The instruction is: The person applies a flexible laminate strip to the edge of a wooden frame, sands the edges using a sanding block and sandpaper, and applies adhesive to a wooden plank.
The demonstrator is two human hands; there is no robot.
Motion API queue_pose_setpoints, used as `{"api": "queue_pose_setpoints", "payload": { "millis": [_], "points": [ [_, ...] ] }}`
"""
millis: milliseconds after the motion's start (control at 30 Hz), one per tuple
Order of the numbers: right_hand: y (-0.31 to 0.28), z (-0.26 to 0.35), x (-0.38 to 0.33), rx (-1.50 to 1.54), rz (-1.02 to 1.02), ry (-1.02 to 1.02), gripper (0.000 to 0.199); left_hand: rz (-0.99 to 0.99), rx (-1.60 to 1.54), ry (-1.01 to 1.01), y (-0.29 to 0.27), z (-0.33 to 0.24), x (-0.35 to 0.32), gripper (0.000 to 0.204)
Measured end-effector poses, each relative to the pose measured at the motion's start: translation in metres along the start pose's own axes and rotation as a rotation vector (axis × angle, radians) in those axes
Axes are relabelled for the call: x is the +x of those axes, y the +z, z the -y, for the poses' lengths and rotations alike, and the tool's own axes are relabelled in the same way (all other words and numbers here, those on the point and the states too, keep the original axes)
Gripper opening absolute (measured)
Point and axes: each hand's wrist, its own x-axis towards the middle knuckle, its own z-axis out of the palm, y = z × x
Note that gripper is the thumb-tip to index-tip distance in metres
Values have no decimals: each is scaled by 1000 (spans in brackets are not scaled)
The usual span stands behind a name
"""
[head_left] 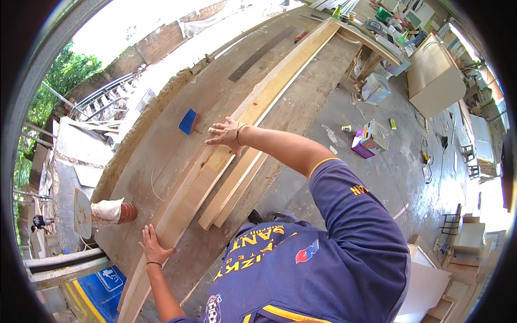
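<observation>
A long, pale wooden beam (200, 189) runs from the near left to the far end of a worn wooden worktable (291, 121). My left hand (155, 245) lies on the beam's near part, fingers stretched out and thumb apart. Further along, my right hand (226, 134) rests across the same beam with its fingers spread. Two shorter wooden strips (229, 195) lie side by side between the beam and my body. On the beam's far side, beyond my right hand, is a flat blue piece with a red edge (188, 121).
A terracotta-coloured container with white cloth (126, 212) sits at the table's left. A dark flat strip (261, 53) lies toward the far end. On the floor to the right are a purple box (368, 141), a clear plastic tub (376, 89) and a large pale cabinet (435, 78).
</observation>
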Motion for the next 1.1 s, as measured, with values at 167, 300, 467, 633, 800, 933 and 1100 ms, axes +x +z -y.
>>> {"api": "queue_pose_setpoints", "payload": {
  "millis": [167, 300, 467, 633, 800, 933, 1100],
  "points": [
    [15, 4, 4, 5, -48, 47, 107, -155, -1, -5, 23, 1, 3, 132],
    [6, 5, 4, 81, 40, 52, 99, -134, -45, 2, 21, 4, 5, 130],
    [11, 8, -3, 63, -65, 27, 94, -136, -104, 71, 17, 16, 12, 129],
    [66, 50, -40, 218, -559, -74, 81, -155, -76, 69, 21, 24, 9, 128],
    [119, 82, -96, 252, -210, -35, 68, -121, -89, 86, 14, 27, 16, 127],
    [132, 70, -88, 256, -344, 108, 62, -112, -167, 147, 13, 39, 28, 125],
    [138, 77, -94, 222, -440, 204, 55, -145, -172, 231, 13, 47, 32, 122]
  ]
}}
